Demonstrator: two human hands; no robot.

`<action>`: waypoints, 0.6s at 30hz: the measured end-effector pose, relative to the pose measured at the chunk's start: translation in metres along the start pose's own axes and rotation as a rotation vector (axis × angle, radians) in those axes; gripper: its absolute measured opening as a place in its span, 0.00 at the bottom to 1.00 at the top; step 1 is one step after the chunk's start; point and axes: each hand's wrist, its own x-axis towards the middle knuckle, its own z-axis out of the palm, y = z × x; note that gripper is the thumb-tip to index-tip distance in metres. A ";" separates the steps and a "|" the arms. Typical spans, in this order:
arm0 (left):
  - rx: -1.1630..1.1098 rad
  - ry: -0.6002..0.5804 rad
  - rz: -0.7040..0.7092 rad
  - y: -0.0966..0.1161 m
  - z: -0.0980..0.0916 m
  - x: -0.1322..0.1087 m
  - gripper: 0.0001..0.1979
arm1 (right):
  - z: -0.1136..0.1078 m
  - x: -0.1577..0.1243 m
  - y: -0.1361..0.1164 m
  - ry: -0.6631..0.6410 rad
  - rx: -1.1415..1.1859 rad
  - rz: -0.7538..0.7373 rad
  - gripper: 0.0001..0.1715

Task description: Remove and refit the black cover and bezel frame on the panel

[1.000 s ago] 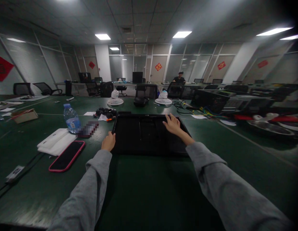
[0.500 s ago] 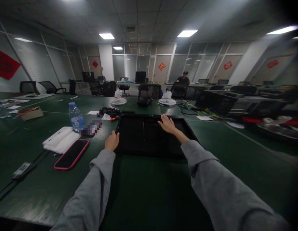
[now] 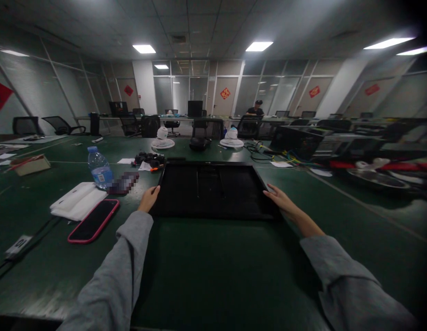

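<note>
A black flat monitor [image 3: 213, 202] lies on the green table, its dark screen facing up and a small logo on the far bezel. At its left edge, my left hand [image 3: 150, 198] has its fingers curled round the frame. My right hand [image 3: 280, 201] grips the right edge, the thumb along the top and the fingers at the side. The undersides of both edges are hidden. Left of the monitor lie a phone in a pink case [image 3: 93, 221] and a white packet [image 3: 78, 200].
A water bottle [image 3: 99, 168], a blurred-out item [image 3: 122, 183] and a black bundle of gear [image 3: 148, 159] stand to the left. Beyond the monitor are two white fans [image 3: 162, 139]. Cables [image 3: 289, 158] lie at the right. A person [image 3: 255, 109] sits far back.
My right hand has moved from above the screen's far part to the monitor's right edge and taken hold there. My left hand stays at the left edge. The view has turned slightly right.
</note>
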 end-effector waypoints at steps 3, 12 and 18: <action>-0.045 0.005 -0.001 0.002 0.000 -0.002 0.22 | 0.007 -0.007 -0.012 -0.067 0.176 0.096 0.42; -0.088 0.019 0.015 -0.001 -0.002 -0.001 0.23 | 0.006 -0.016 -0.020 -0.111 0.268 0.092 0.45; -0.090 0.015 0.021 0.000 -0.001 -0.003 0.24 | 0.007 -0.014 -0.011 -0.018 0.324 0.026 0.43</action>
